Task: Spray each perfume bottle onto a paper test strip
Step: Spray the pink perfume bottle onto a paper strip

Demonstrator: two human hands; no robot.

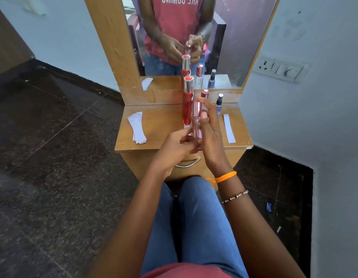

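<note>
Both hands hold a pink perfume bottle upright above the near edge of the dressing table.

The left hand pinches its base with curled fingers; the right hand wraps its side, fingertips near the cap. Beyond lie a stack of test strips, a single strip, then a red bottle and a blue bottle.

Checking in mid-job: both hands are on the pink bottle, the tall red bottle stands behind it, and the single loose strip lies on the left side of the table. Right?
Not quite. The head view shows the single loose strip on the right side of the table; the left side holds a stack of strips. The rest stands: left hand and right hand on the pink bottle, tall red bottle behind.
</note>
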